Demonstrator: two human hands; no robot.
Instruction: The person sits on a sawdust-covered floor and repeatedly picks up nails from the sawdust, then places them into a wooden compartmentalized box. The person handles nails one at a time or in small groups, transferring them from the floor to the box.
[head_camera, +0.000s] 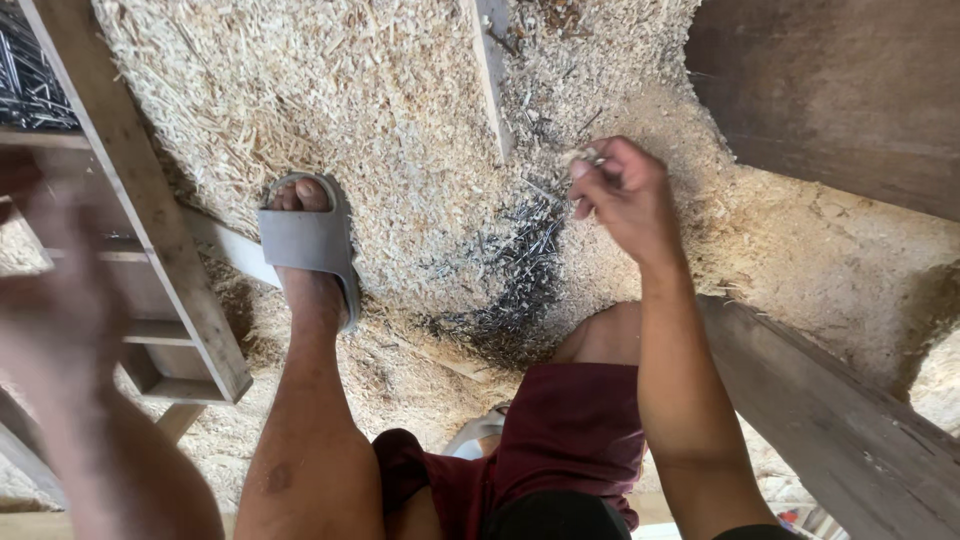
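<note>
Soft, even daylight is falling across the sawdust-covered floor (400, 110), leaving it pale and bright without glare. Deeper shade is gathering under the dark board (840, 90) at upper right and along the plank (850, 420) at lower right. The left hand (60, 300) is smearing into heavy motion blur near the lens, while the right hand (625, 195) is staying fairly sharp.
</note>
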